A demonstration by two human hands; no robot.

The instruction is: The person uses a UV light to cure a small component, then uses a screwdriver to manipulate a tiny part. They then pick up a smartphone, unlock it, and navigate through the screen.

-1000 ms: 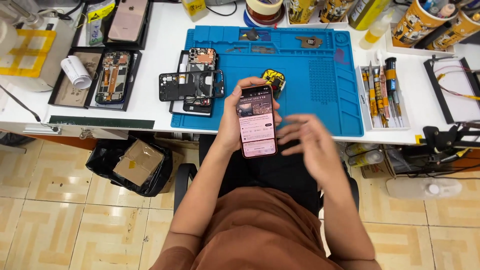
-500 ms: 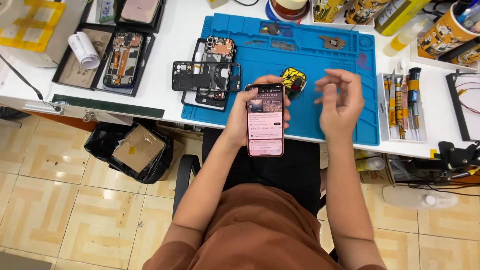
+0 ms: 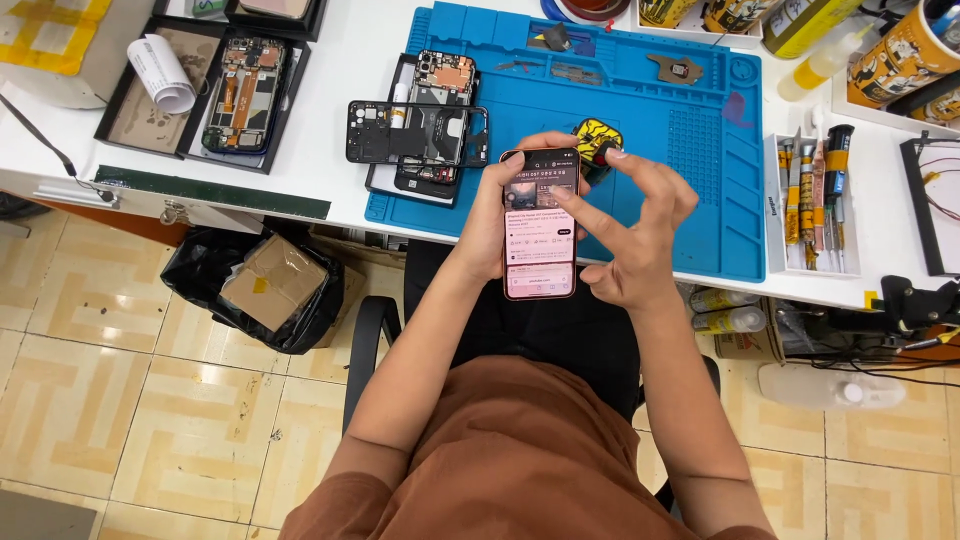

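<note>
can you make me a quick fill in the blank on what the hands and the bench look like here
1. The left hand holds a lit ____ upright over the lap.
2. The right hand touches its screen with the ____.
3. The work mat on the white table is ____ in colour.
4. The black bin bag on the floor holds a ____ box.

Missing words: phone; thumb; blue; cardboard

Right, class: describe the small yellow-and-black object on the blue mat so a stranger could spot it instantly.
Start at the large blue rubber work mat on the white table. Near its middle, just above the lit smartphone in the left hand, lies a small yellow-and-black patterned object, the only yellow thing on the mat.
</note>
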